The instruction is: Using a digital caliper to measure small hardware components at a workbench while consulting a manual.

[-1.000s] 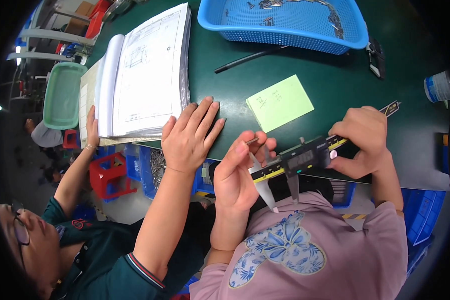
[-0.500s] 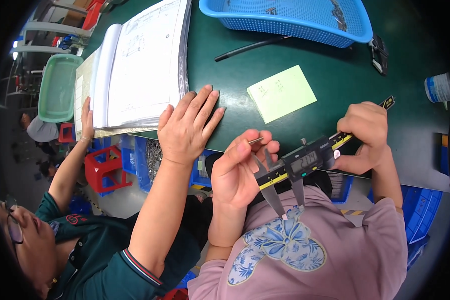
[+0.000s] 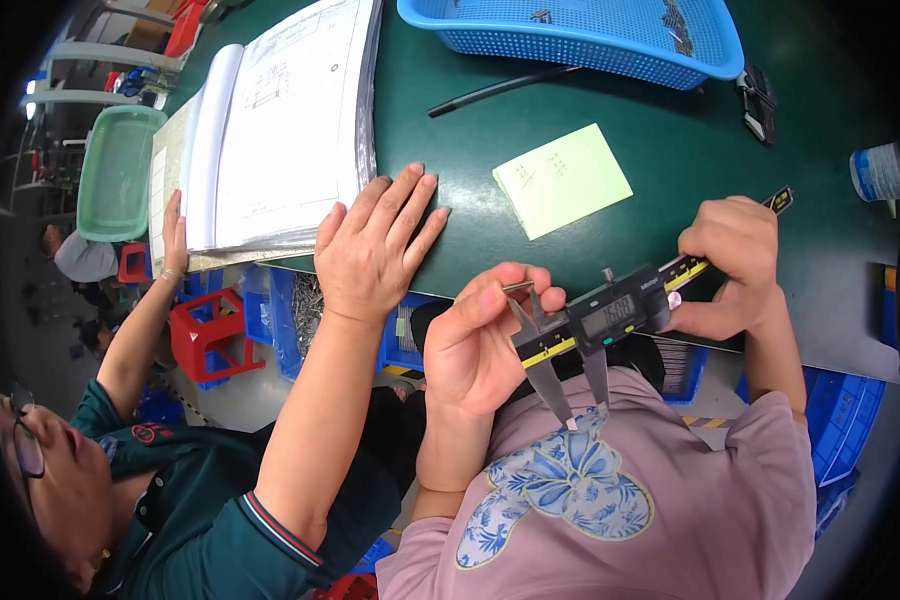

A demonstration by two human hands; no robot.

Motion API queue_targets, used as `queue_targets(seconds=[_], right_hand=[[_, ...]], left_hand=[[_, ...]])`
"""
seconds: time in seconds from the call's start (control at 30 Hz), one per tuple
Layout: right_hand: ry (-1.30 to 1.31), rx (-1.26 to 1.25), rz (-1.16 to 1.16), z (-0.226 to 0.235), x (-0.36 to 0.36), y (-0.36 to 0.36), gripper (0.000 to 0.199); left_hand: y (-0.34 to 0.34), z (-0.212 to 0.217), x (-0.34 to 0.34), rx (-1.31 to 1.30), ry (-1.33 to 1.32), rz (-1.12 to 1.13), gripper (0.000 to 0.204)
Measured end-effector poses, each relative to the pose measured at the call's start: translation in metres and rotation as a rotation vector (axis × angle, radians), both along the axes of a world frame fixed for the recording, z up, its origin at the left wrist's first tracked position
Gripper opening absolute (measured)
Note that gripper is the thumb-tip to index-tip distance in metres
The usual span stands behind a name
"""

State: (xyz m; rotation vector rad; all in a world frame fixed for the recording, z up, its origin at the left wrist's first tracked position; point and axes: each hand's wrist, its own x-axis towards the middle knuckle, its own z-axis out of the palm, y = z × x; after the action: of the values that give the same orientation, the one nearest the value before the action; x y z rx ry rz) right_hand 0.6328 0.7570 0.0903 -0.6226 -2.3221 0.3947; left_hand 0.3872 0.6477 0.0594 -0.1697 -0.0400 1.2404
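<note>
Spreading across view: smooth dark green tabletop. Blue perforated plastic basket at top, thin metal pieces inside. Black digital caliper over near edge, right hand curled round beam. Light green rectangular paper pad beyond. Left hand pinching small thin metal pin between thumb and fingertips, at caliper's upper jaws; contact unclear.

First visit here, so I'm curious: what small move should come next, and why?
Perhaps the right hand should slide the caliper slightly narrower: its long jaws stand apart, and the left hand pinches a thin metal piece close to the short ones.
</note>
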Motion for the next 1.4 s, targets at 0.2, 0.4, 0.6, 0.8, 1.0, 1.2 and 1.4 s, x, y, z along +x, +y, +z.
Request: queue_targets(seconds=[0.2,0.4,0.6,0.8,1.0,1.2,1.4], right_hand=[[0.006,0.0,-0.001,-0.0007,-0.0004,0.0001,0.052],[0.001,-0.002,-0.007,-0.0005,-0.0005,0.0001,0.051],[-0.003,-0.016,0.006,-0.0013,-0.0009,-0.0001,0.049],[-0.002,-0.029,0.021,-0.0005,-0.0007,-0.0003,0.048],[-0.003,-0.037,0.038,-0.0002,-0.0003,-0.0003,0.047],[0.002,-0.038,0.035,-0.0009,-0.0003,-0.0005,0.046],[-0.043,-0.035,0.022,0.003,0.0032,-0.0004,0.046]], left_hand=[[-0.0011,-0.0006,-0.0009,-0.012,0.013,0.009,0.025],[-0.0015,-0.0014,-0.0011,-0.015,0.023,0.013,0.025],[-0.0009,-0.0013,-0.0014,-0.007,0.013,0.009,0.025],[0.0004,-0.002,-0.001,0.01,0.008,0.007,0.025],[0.0015,-0.002,-0.0012,0.017,-0.002,0.009,0.025],[0.0007,-0.0029,-0.0012,0.011,0.007,0.011,0.025],[-0.0002,-0.005,-0.0001,0.028,0.047,0.02,0.025]])
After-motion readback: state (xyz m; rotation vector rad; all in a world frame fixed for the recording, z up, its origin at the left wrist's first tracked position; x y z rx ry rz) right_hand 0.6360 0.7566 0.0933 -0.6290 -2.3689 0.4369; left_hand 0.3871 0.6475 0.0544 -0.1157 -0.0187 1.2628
